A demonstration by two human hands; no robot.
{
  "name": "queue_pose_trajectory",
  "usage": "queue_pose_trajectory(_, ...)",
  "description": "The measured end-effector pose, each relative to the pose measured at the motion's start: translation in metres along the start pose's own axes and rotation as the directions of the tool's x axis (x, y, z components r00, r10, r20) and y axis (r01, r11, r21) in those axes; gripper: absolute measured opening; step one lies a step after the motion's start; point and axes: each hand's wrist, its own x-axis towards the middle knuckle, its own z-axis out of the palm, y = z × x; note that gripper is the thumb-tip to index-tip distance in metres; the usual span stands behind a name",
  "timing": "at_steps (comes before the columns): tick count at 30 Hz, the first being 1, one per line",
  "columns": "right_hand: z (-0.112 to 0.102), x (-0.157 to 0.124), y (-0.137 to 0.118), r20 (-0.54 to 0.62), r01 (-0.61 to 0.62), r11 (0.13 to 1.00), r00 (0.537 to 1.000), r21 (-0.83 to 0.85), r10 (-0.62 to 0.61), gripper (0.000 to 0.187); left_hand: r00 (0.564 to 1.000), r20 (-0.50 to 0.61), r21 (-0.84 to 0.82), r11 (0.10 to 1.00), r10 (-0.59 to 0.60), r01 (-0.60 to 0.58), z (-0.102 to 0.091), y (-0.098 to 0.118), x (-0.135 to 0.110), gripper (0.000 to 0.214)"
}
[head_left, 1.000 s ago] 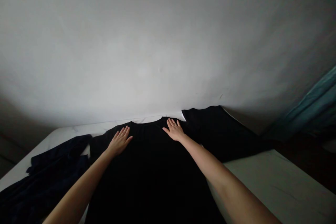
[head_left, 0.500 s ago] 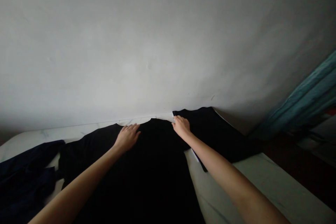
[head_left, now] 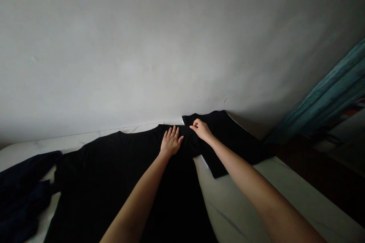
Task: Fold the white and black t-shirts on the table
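Observation:
A black shirt [head_left: 114,174] lies spread flat on a white table [head_left: 245,205], its neckline toward the wall. My left hand [head_left: 170,143] rests flat on the shirt near its right shoulder, fingers stretched out. My right hand [head_left: 201,129] pinches the cloth at the right shoulder seam, where the black sleeve [head_left: 230,140] spreads out to the right.
A dark blue garment [head_left: 19,193] lies crumpled at the table's left end. A white wall [head_left: 171,45] rises right behind the table. A teal curtain [head_left: 322,98] hangs at the right, beyond the table's edge.
My left hand slid right across the shirt to the right shoulder. My right hand stayed at that shoulder and closed into a pinch on the cloth. The view shifted right.

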Motion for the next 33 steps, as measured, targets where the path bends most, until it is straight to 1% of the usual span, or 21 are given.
queue_pose_trajectory(2,-0.002,-0.001,0.003,-0.031,-0.049,0.996,0.998,-0.075,0.047,0.013,1.0,0.007,0.022,1.0,-0.004,0.004,0.0,0.0,-0.001,0.065)
queue_pose_trajectory(5,-0.001,-0.002,0.009,0.008,-0.096,0.977,0.995,-0.192,0.1,0.013,1.0,-0.003,0.06,0.998,-0.009,0.009,-0.001,0.001,0.0,0.062)
queue_pose_trajectory(7,0.003,-0.003,0.012,0.029,-0.112,0.973,0.992,-0.2,0.121,0.014,1.0,-0.003,0.072,0.997,-0.006,0.006,-0.002,0.001,0.001,0.061)
queue_pose_trajectory(10,0.007,-0.006,0.012,0.0,-0.145,0.984,0.989,-0.102,0.145,0.019,0.999,0.036,0.07,0.997,-0.017,0.015,-0.003,0.003,0.001,0.065)
queue_pose_trajectory(12,0.005,-0.01,0.011,-0.026,-0.181,0.983,0.983,0.039,0.182,0.025,0.998,0.045,0.062,0.998,-0.035,0.032,-0.004,0.004,0.0,0.069)
queue_pose_trajectory(13,0.003,-0.013,0.011,-0.007,-0.211,0.97,0.977,0.124,0.214,0.029,0.998,0.039,0.053,0.998,-0.044,0.042,-0.004,0.004,0.0,0.071)
queue_pose_trajectory(14,0.0,-0.017,0.011,0.043,-0.242,0.948,0.97,0.206,0.239,0.034,0.998,0.03,0.041,0.998,-0.053,0.051,-0.005,0.005,0.0,0.072)
queue_pose_trajectory(16,-0.004,-0.027,0.012,0.212,-0.298,0.896,0.948,0.328,0.238,0.04,0.997,0.023,0.017,0.998,-0.068,0.067,-0.005,0.006,0.0,0.075)
queue_pose_trajectory(17,-0.004,-0.034,0.013,0.293,-0.311,0.878,0.933,0.364,0.209,0.041,0.997,0.024,0.01,0.997,-0.071,0.071,-0.006,0.006,0.0,0.074)
queue_pose_trajectory(18,-0.004,-0.04,0.014,0.347,-0.306,0.87,0.922,0.386,0.171,0.039,0.997,0.03,0.007,0.997,-0.073,0.073,-0.006,0.007,0.0,0.074)
queue_pose_trajectory(19,-0.002,-0.047,0.015,0.368,-0.289,0.873,0.92,0.393,0.138,0.036,0.997,0.036,0.005,0.997,-0.073,0.073,-0.006,0.007,0.0,0.072)
queue_pose_trajectory(21,0.003,-0.059,0.013,0.335,-0.252,0.903,0.933,0.348,0.132,0.031,0.996,0.047,0.003,0.997,-0.073,0.073,-0.007,0.007,0.001,0.07)
queue_pose_trajectory(24,0.012,-0.071,0.0,0.211,-0.238,0.956,0.957,0.169,0.201,0.032,0.995,0.061,-0.007,0.997,-0.078,0.079,-0.007,0.007,0.001,0.069)
queue_pose_trajectory(27,0.019,-0.078,-0.019,0.098,-0.246,0.969,0.965,0.016,0.243,0.033,0.996,0.05,-0.017,0.997,-0.08,0.081,-0.008,0.007,0.0,0.067)
queue_pose_trajectory(29,0.024,-0.08,-0.031,0.024,-0.229,0.972,0.973,-0.056,0.23,0.029,0.996,0.036,-0.015,0.997,-0.08,0.08,-0.009,0.007,-0.001,0.066)
queue_pose_trajectory(31,0.027,-0.08,-0.04,-0.038,-0.186,0.976,0.982,-0.117,0.183,0.024,0.996,0.032,-0.006,0.997,-0.078,0.078,-0.009,0.007,-0.001,0.065)
queue_pose_trajectory(33,0.029,-0.079,-0.047,-0.064,-0.133,0.979,0.99,-0.152,0.124,0.023,0.997,0.031,0.001,0.997,-0.076,0.076,-0.009,0.007,-0.002,0.065)
